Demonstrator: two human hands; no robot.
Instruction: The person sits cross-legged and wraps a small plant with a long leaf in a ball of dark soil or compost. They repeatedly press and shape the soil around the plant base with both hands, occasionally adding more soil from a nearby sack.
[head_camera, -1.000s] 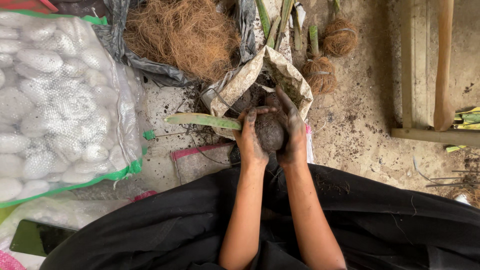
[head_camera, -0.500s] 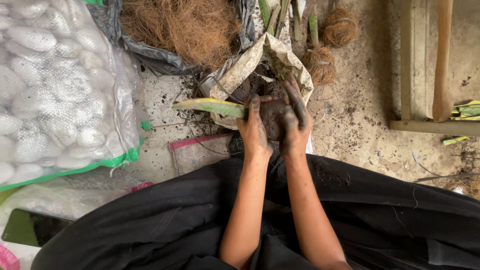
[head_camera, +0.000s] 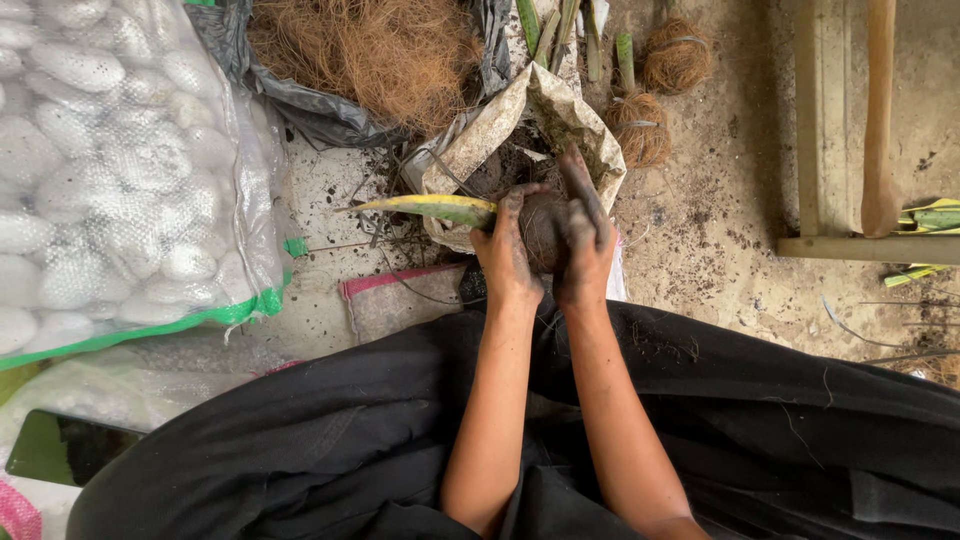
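Both hands cup dark soil ball (head_camera: 545, 228) at frame centre, above black skirt (head_camera: 300, 440). Left hand (head_camera: 507, 255) wraps ball's 9 o'clock side, fingers curled. Right hand (head_camera: 588, 245) presses ball's 3 o'clock side, fingers extended toward 12 o'clock. Yellow-green leaf (head_camera: 430, 207) sticks out from ball toward 9 o'clock. Open soil sack (head_camera: 560, 115) just beyond, 12 o'clock. Coir heap (head_camera: 365, 50) at 11 o'clock. Coir-wrapped balls (head_camera: 640, 128) at 1 o'clock. Bag of white pebbles (head_camera: 110, 170) at 9 o'clock.

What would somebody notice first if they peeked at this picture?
Probably the two dirty hands in the middle, the left hand and right hand, cupped around a dark soil ball with a yellow-green leaf sticking out leftward. Next, the big sack of white stones at left.
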